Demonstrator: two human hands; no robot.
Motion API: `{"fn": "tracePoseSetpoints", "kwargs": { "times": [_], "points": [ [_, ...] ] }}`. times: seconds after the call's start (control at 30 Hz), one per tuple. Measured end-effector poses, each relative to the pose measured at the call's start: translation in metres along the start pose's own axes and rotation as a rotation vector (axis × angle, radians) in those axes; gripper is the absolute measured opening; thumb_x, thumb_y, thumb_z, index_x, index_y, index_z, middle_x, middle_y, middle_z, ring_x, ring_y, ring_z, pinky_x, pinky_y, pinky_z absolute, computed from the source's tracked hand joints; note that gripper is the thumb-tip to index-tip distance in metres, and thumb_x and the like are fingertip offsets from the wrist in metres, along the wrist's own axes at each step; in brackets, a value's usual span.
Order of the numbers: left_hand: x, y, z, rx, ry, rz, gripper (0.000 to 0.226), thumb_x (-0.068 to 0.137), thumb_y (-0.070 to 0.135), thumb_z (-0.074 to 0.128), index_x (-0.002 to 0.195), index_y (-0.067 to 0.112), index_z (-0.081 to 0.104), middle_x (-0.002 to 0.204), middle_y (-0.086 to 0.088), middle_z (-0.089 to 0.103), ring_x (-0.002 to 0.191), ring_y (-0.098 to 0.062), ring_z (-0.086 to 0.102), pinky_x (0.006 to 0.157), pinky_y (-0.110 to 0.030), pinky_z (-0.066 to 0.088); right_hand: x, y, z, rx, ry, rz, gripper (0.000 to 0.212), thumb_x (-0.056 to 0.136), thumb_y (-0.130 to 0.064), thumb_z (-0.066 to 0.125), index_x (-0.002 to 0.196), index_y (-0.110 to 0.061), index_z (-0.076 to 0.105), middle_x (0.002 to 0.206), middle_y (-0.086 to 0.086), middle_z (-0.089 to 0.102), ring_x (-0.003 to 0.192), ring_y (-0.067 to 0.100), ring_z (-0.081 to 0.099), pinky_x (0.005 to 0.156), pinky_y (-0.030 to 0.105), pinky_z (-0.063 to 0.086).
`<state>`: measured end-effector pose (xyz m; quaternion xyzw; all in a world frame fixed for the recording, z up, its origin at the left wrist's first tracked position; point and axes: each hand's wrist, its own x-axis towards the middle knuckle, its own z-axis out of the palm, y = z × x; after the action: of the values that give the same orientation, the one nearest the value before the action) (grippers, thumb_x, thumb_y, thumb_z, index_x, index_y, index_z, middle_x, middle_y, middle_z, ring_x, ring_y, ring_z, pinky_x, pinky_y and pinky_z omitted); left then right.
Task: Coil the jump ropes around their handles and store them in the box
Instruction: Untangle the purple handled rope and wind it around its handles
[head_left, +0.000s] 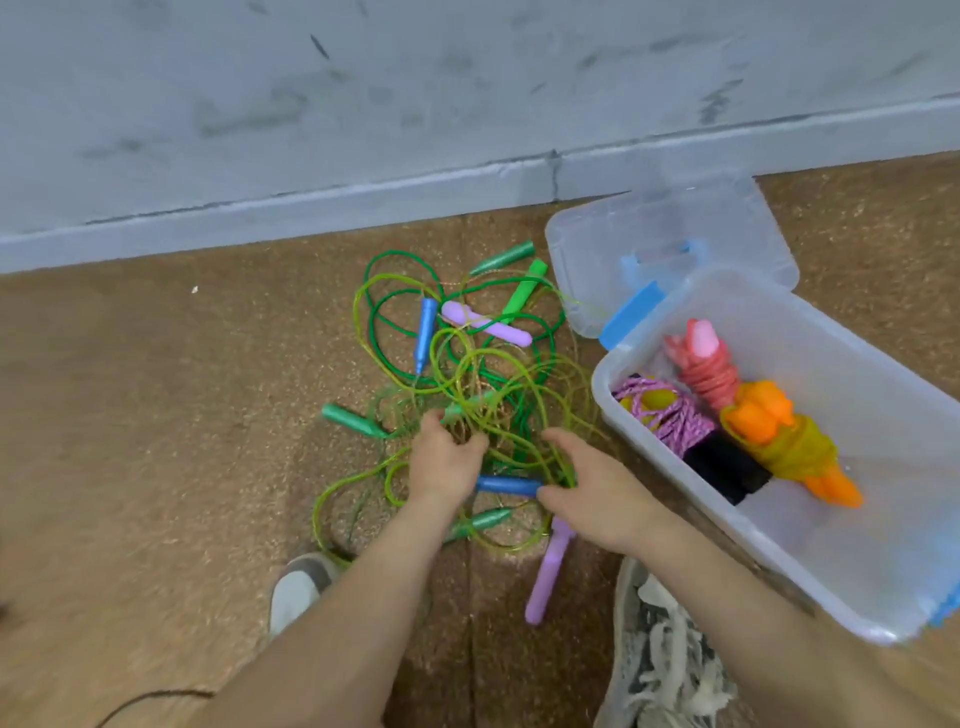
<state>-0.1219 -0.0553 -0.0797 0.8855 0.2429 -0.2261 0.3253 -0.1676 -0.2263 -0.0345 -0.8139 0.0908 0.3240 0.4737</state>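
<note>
Both hands are down in the rope tangle (467, 374). Left hand (444, 460) curls shut on green strands; right hand (587, 486) lies open. Blue handle (509, 485) lies between them, pointing three to nine, thumb touching. Box (883, 582) waits at three o'clock.

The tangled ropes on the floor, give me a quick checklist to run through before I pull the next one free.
1. Both hands on the pile: ok. The left hand is closed in the green cords, the right hand lies beside the blue handle.
2. Blue handle gripped: cannot tell.
3. Its partner located: ok, a second blue handle lies farther back.
4. Cord free of knots: not ok, the tangle loops over several handles.
5. Box open and close by: ok.
6. Room in the box: ok, the coiled ropes fill only its far end.
</note>
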Motion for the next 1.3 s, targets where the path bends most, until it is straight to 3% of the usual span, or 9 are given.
{"fn": "tracePoseSetpoints", "kwargs": {
  "times": [0.1, 0.23, 0.53, 0.67, 0.97, 1.03, 1.17, 1.23, 1.3],
  "points": [
    [0.016, -0.002, 0.01, -0.125, -0.079, -0.106, 0.078, 0.078, 0.044, 0.07, 0.135, 0.009, 0.03, 0.125, -0.011, 0.058, 0.113, -0.03, 0.057, 0.1, -0.04, 0.042, 0.011, 0.015, 0.014, 0.3, -0.029, 0.163, 0.073, 0.088, -0.007, 0.062, 0.149, -0.022, 0.025, 0.131, -0.001, 0.05, 0.109, 0.008, 0.048, 0.078, 0.013, 0.04],
    [0.024, 0.023, 0.012, -0.114, -0.143, -0.094, 0.056, 0.075, 0.04, 0.07, 0.119, 0.01, 0.051, 0.111, -0.008, 0.065, 0.105, -0.028, 0.062, 0.09, -0.031, 0.047, 0.023, 0.008, 0.024, 0.612, -0.004, 0.247, 0.053, 0.088, -0.002, 0.059, 0.135, -0.02, 0.044, 0.12, -0.003, 0.058, 0.095, 0.011, 0.057, 0.078, 0.034, 0.048],
    [0.012, 0.112, -0.175, -0.14, -0.304, 0.201, 0.011, 0.073, 0.0, 0.065, 0.083, 0.002, 0.07, 0.083, -0.021, 0.067, 0.067, -0.025, 0.058, 0.063, -0.035, 0.047, -0.008, -0.154, -0.027, 0.618, -0.001, 0.036, 0.042, 0.085, -0.003, 0.062, 0.119, -0.024, 0.052, 0.097, 0.006, 0.058, 0.087, 0.019, 0.059, 0.068, 0.037, 0.055],
    [-0.051, 0.16, -0.285, -0.119, -0.111, 0.449, 0.015, 0.084, 0.0, 0.06, 0.093, 0.008, 0.069, 0.076, -0.014, 0.064, 0.06, -0.025, 0.06, 0.049, -0.023, 0.048, -0.073, -0.238, -0.053, 0.563, 0.103, -0.134, 0.028, 0.085, 0.009, 0.055, 0.105, -0.01, 0.055, 0.081, 0.014, 0.053, 0.067, 0.023, 0.055, 0.062, 0.034, 0.049],
    [-0.24, 0.19, -0.446, 0.452, 0.591, 0.963, 0.018, 0.095, 0.042, 0.04, 0.096, 0.031, 0.055, 0.099, 0.008, 0.069, 0.096, -0.024, 0.062, 0.079, -0.04, 0.051, -0.197, -0.321, -0.076, 0.375, 0.453, -0.278, 0.021, 0.086, 0.001, 0.05, 0.1, -0.01, 0.061, 0.073, 0.011, 0.052, 0.068, 0.023, 0.052, 0.062, 0.045, 0.058],
    [-0.267, 0.19, -0.456, 0.25, 0.59, 1.009, 0.018, 0.095, 0.034, 0.042, 0.097, 0.026, 0.058, 0.087, 0.008, 0.07, 0.084, -0.02, 0.064, 0.073, -0.035, 0.052, -0.209, -0.317, -0.073, 0.324, 0.491, -0.255, 0.023, 0.084, -0.002, 0.05, 0.1, -0.013, 0.06, 0.075, 0.011, 0.052, 0.068, 0.024, 0.052, 0.062, 0.049, 0.058],
    [-0.293, 0.189, -0.441, -0.544, 0.244, 0.929, 0.02, 0.096, 0.019, 0.043, 0.088, 0.015, 0.062, 0.052, 0.0, 0.049, 0.037, -0.011, 0.037, 0.041, -0.019, 0.028, -0.222, -0.311, -0.075, -0.425, 0.584, -0.305, 0.023, 0.078, -0.013, 0.061, 0.096, -0.023, 0.051, 0.078, 0.006, 0.054, 0.081, 0.026, 0.056, 0.063, 0.033, 0.039],
    [-0.289, 0.183, -0.424, -0.565, 0.214, 0.951, 0.022, 0.096, 0.02, 0.044, 0.084, 0.017, 0.063, 0.049, 0.003, 0.04, 0.035, -0.007, 0.03, 0.038, -0.017, 0.021, -0.228, -0.32, -0.079, -0.319, 0.753, -0.502, 0.031, 0.075, -0.005, 0.065, 0.095, -0.023, 0.05, 0.093, 0.006, 0.056, 0.098, 0.026, 0.057, 0.07, 0.027, 0.035],
    [-0.281, 0.175, -0.404, -0.583, 0.148, 0.99, 0.023, 0.096, 0.018, 0.045, 0.083, 0.016, 0.064, 0.048, 0.007, 0.038, 0.037, -0.005, 0.03, 0.037, -0.016, 0.022, -0.242, -0.337, -0.081, 0.161, 0.713, -0.652, 0.039, 0.076, 0.004, 0.064, 0.104, -0.019, 0.05, 0.108, 0.004, 0.057, 0.106, 0.019, 0.056, 0.08, 0.026, 0.039]
  ]
}}
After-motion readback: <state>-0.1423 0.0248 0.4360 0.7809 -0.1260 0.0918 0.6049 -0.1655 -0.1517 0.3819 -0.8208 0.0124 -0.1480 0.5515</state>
